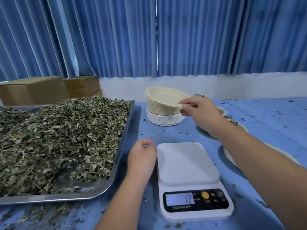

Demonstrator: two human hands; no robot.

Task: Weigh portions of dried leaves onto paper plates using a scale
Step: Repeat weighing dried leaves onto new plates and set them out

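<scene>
Blue tablecloth (265,122) bears the scale (186,163), display nearest; right hand (199,110) pinches a tilted paper plate (164,96), left hand (142,156) loosely curled

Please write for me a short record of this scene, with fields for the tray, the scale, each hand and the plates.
tray: rectangular steel tray, heaped with dried green leaves
scale: white digital kitchen scale, platform bare, display reads 12
right hand: pinches rim of top beige round paper plate, tilted over the plate stack
left hand: rests between tray and scale, fingers loosely curled, holding nothing
other plates: partly hidden behind right arm
</scene>
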